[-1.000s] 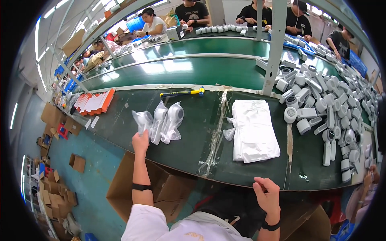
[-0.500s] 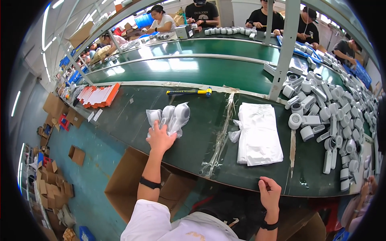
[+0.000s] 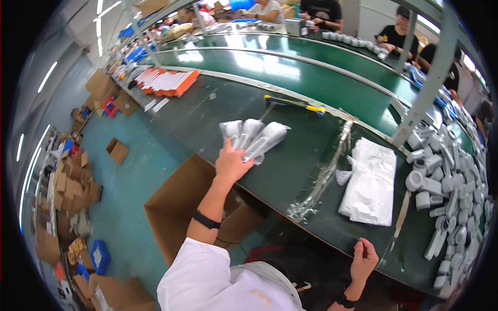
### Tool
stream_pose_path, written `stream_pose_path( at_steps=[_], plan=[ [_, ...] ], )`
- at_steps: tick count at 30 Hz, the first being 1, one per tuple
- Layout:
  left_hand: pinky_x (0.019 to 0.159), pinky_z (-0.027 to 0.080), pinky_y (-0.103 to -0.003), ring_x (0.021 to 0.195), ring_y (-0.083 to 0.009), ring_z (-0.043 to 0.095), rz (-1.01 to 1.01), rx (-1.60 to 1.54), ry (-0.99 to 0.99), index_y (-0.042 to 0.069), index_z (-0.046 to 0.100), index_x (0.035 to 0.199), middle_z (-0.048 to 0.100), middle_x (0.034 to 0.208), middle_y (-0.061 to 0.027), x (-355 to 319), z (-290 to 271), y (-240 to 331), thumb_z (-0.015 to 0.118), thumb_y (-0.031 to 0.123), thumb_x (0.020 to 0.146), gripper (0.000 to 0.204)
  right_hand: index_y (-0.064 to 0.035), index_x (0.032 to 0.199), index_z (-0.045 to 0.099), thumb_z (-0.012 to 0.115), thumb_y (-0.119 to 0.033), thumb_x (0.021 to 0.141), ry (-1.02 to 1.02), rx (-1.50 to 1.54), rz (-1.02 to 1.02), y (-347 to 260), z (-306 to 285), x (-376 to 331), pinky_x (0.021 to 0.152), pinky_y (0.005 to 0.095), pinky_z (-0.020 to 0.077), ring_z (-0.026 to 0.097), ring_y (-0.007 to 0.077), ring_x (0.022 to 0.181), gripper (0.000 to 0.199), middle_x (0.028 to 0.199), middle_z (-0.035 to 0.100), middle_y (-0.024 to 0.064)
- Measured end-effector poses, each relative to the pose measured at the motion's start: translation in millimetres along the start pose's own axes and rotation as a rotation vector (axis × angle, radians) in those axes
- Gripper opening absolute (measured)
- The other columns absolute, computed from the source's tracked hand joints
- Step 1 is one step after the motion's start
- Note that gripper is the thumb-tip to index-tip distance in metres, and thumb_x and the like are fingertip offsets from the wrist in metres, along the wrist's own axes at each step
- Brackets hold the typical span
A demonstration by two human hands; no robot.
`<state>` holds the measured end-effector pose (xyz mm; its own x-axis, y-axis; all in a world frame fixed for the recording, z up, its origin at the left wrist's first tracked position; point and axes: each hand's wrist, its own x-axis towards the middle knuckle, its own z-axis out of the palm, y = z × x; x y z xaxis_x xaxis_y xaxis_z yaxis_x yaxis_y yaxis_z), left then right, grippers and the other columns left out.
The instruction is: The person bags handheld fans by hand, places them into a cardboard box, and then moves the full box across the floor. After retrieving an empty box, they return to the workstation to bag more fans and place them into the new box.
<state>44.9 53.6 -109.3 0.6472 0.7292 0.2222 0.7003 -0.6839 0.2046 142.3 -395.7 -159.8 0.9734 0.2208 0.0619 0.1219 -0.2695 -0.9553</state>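
My left hand (image 3: 233, 161) has closed around the near ends of several bagged handheld devices (image 3: 254, 139), white-grey with round heads and handles. They fan out away from me in clear plastic, near the table's front edge. Part of their handles is hidden by my fingers. My right hand (image 3: 364, 259) hovers at the front edge, to the right, fingers curled in and nothing visible in them. Beyond it lies a stack of white plastic bags (image 3: 369, 181), with a small crumpled bit of clear plastic (image 3: 343, 177) at its left side.
A large pile of loose grey devices (image 3: 451, 181) covers the right end. A yellow-and-blue hammer (image 3: 294, 105) lies by the conveyor (image 3: 290, 71). Orange-and-white flat boxes (image 3: 167, 83) are at the far left. An open carton (image 3: 179, 202) stands below the table's edge. Co-workers sit across.
My left hand has gone from reaching over the bagged devices to gripping their near ends, and they now spread in a fan. The view has turned; my right hand stays by the edge.
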Motion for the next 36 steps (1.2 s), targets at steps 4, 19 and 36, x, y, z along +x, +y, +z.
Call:
stream_pose_path(
  at_steps=[4,19,36],
  plan=[
    [0.087,0.053,-0.045,0.104,-0.0418,0.060,0.049,-0.071,0.143,0.015,0.076,0.094,0.044,0.140,-0.0253,-12.8,12.3,-14.4,0.075,0.041,0.067,0.037,0.0012,0.105,0.067,0.063,-0.016,0.095,0.042,-0.068,-0.055,19.5,-2.4,-2.8,0.061,0.0205,0.0426,0.052,0.0069,0.069,0.021,0.079,0.061,-0.0007],
    [0.073,0.057,-0.047,0.105,-0.0364,0.055,0.147,-0.124,0.030,0.005,0.071,0.090,0.044,0.141,-0.0059,4.6,13.2,-8.2,0.072,0.040,0.075,0.037,0.0039,0.104,0.070,0.066,-0.020,0.093,0.091,-0.249,-0.044,9.3,-2.7,2.2,0.075,0.0322,0.0558,0.067,0.0220,0.083,0.026,0.094,0.072,0.0159],
    [0.081,0.055,-0.049,0.110,-0.0365,0.054,0.057,-0.062,-0.107,0.012,0.075,0.091,0.054,0.120,-0.0105,23.9,13.5,6.3,0.076,0.036,0.068,0.033,0.0047,0.105,0.069,0.065,-0.022,0.094,0.075,-0.265,-0.057,6.7,-4.5,-4.6,0.076,0.0320,0.0551,0.066,0.0220,0.085,0.029,0.097,0.071,0.0162]
  ],
)
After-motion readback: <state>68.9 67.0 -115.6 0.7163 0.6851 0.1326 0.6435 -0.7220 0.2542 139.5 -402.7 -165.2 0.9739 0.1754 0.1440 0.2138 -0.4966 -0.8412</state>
